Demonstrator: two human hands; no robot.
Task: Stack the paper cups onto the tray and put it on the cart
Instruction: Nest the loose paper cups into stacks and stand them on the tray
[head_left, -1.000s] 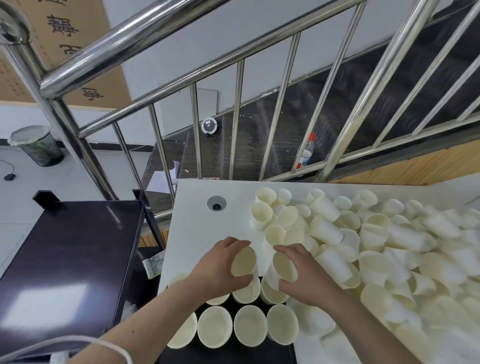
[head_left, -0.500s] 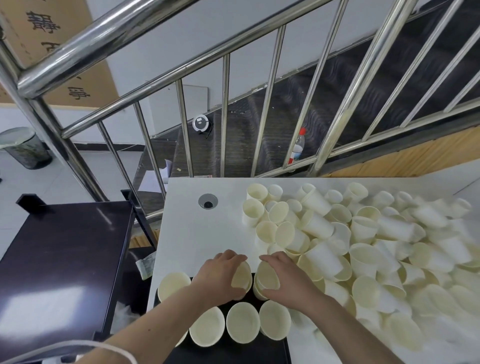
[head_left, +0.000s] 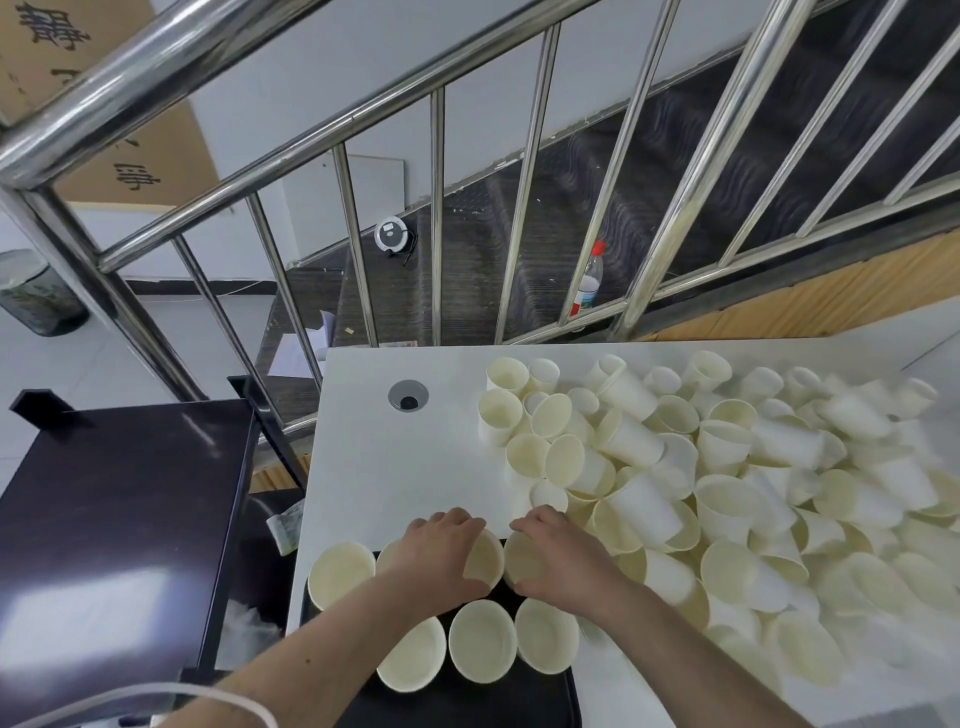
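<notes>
A plastic bottle (head_left: 588, 283) stands behind the steel railing (head_left: 524, 171), bin (head_left: 31, 296) far left.

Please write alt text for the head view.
Two hands, left and right, each set a paper cup onto a black tray of upright cups. Loose cups crowd the white table; a dark cart stands left.

Cream paper cups (head_left: 727, 478) lie in a big messy pile, many tipped over, at 3 o'clock. More cups (head_left: 483, 647) stand up in rows on the black tray (head_left: 467, 704) at 6 o'clock. The dark cart (head_left: 119, 519) sits at 9 o'clock.
</notes>
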